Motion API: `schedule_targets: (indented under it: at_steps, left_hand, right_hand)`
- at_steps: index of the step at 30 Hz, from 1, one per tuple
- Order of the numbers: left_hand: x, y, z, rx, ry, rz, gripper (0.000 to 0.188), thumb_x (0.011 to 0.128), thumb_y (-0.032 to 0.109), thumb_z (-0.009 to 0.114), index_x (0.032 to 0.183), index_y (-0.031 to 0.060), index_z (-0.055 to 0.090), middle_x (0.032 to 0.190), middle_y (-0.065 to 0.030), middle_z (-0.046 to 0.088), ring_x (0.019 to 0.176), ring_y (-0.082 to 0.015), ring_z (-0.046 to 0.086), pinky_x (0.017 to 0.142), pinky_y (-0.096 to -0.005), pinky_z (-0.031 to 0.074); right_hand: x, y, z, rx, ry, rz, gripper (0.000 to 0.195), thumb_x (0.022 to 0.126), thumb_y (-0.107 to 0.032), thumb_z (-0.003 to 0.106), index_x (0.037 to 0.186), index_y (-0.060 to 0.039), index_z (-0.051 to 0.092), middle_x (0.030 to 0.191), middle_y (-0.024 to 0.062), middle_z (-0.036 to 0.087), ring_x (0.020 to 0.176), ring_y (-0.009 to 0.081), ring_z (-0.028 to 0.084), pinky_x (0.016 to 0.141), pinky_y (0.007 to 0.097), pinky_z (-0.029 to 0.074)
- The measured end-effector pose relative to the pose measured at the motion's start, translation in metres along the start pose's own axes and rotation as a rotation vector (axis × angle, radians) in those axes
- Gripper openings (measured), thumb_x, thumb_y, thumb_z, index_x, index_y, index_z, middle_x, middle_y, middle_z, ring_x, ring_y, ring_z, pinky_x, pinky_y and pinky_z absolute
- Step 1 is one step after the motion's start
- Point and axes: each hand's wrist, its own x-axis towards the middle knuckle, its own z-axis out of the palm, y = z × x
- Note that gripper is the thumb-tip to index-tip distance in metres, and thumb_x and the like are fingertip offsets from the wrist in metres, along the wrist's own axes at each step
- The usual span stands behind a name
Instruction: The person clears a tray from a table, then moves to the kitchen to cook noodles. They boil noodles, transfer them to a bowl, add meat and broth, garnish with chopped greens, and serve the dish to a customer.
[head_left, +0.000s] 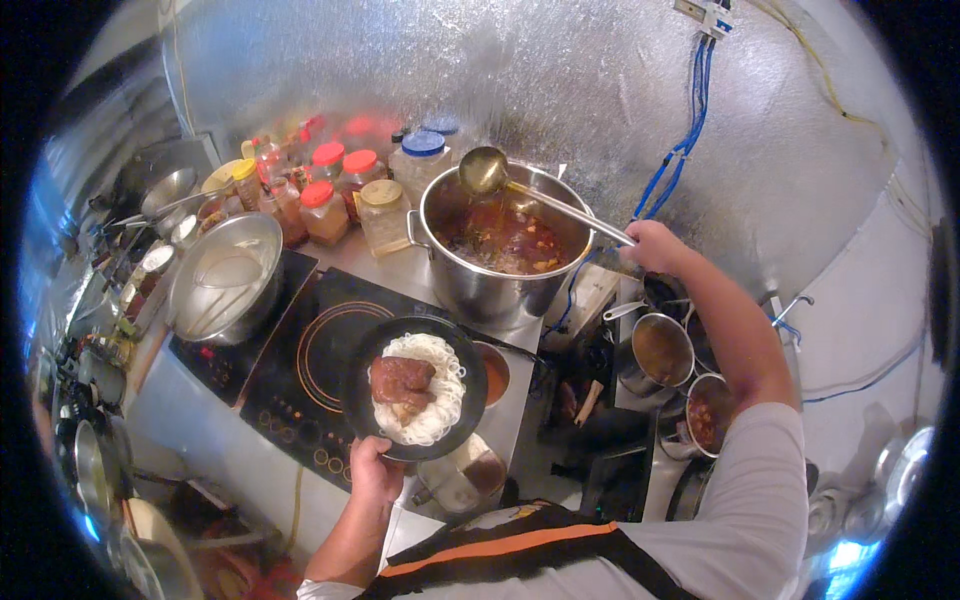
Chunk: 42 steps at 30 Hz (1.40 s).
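Observation:
My left hand grips the near rim of a black bowl, thumb on top. White noodles fill the bowl, and a glossy brown piece of meat lies on them. The bowl is held above the induction cooktop and the steel counter. My right hand is closed around the handle end of a metal ladle. The ladle's bowl hangs over the far rim of a large steel stockpot. Inside the pot is red-brown broth with small pieces in it.
A steel basin stands on the left part of the black induction cooktop. Lidded spice jars crowd the counter behind it. On the right are a saucepan and another pot of red food. Blue cables run down the foil-covered wall.

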Motion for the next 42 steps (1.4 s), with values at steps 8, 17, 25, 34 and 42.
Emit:
schedule_targets:
  at_steps: [8, 17, 25, 34, 42]
  left_hand:
    - [-0.006, 0.005, 0.007, 0.002, -0.021, -0.002, 0.055, 0.065, 0.007, 0.046, 0.119, -0.0031, 0.044, 0.113, -0.0153, 0.054, 0.103, -0.0323, 0.055, 0.089, -0.0442, 0.045]
    - [-0.002, 0.001, -0.001, 0.077, -0.022, 0.028, 0.057, 0.062, 0.014, 0.048, 0.115, -0.0068, 0.048, 0.114, -0.0183, 0.055, 0.104, -0.0335, 0.055, 0.092, -0.0446, 0.045]
    - [-0.005, -0.005, -0.006, 0.016, 0.003, 0.019, 0.057, 0.062, 0.013, 0.049, 0.115, -0.0074, 0.047, 0.117, -0.0183, 0.054, 0.108, -0.0335, 0.053, 0.096, -0.0442, 0.041]
    - [-0.007, -0.007, -0.005, -0.034, 0.031, 0.036, 0.057, 0.064, 0.009, 0.046, 0.120, -0.0038, 0.042, 0.116, -0.0155, 0.053, 0.105, -0.0324, 0.053, 0.090, -0.0450, 0.044]
    - [-0.004, -0.011, -0.005, -0.083, 0.069, 0.024, 0.056, 0.063, 0.007, 0.046, 0.118, -0.0016, 0.043, 0.112, -0.0155, 0.054, 0.100, -0.0317, 0.056, 0.081, -0.0452, 0.049]
  right_hand:
    - [-0.018, -0.022, -0.033, 0.558, -0.178, 0.250, 0.020, 0.080, -0.017, 0.060, 0.067, -0.0039, 0.052, 0.053, 0.0023, 0.049, 0.039, 0.0103, 0.045, 0.034, 0.0263, 0.034]
    - [-0.012, -0.068, -0.143, 0.656, -0.067, 0.215, 0.017, 0.083, -0.019, 0.055, 0.075, -0.0048, 0.053, 0.057, 0.0013, 0.050, 0.041, 0.0086, 0.046, 0.033, 0.0240, 0.035]
    - [-0.003, -0.057, -0.126, 0.481, -0.140, 0.216, 0.021, 0.082, -0.020, 0.056, 0.098, -0.0059, 0.057, 0.058, 0.0008, 0.050, 0.040, 0.0065, 0.044, 0.031, 0.0232, 0.033]
    - [0.037, -0.047, -0.042, -0.624, 0.033, -0.055, 0.021, 0.073, -0.012, 0.051, 0.083, -0.0038, 0.068, 0.085, 0.0164, 0.066, 0.077, 0.0316, 0.065, 0.065, 0.0435, 0.052]
    - [0.067, -0.049, 0.050, -0.672, 0.093, -0.046, 0.019, 0.076, -0.015, 0.052, 0.076, -0.0094, 0.071, 0.079, 0.0108, 0.067, 0.075, 0.0270, 0.066, 0.063, 0.0385, 0.053]
